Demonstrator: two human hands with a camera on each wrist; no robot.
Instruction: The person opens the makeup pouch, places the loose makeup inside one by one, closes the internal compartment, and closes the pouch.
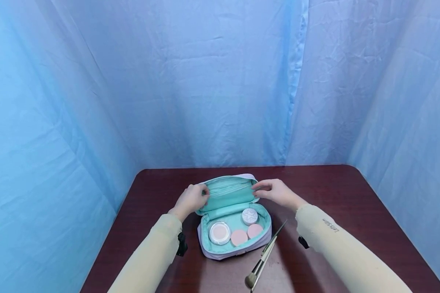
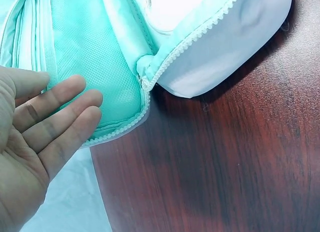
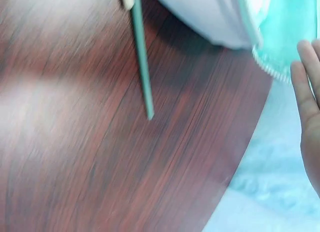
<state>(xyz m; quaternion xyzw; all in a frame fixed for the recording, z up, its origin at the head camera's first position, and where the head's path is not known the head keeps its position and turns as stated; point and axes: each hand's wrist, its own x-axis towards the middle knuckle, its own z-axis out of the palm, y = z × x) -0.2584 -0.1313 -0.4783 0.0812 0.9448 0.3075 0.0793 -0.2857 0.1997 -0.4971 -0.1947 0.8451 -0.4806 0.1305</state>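
A lilac makeup bag with a mint lining lies unzipped, its lid folded back. Inside its base are a round compact, a white patterned jar and two pink-topped jars. At the lid's left side, my left hand pinches the edge of the mesh pocket between thumb and forefinger; the forefinger is mostly hidden in the left wrist view. Opposite it, my right hand has its fingertips at the lid's right edge, and its fingers look straight in the right wrist view.
Makeup brushes lie at the bag's front right, one with a dark green handle. The dark wooden table has its far edge just beyond the bag. Blue curtains hang behind and at both sides.
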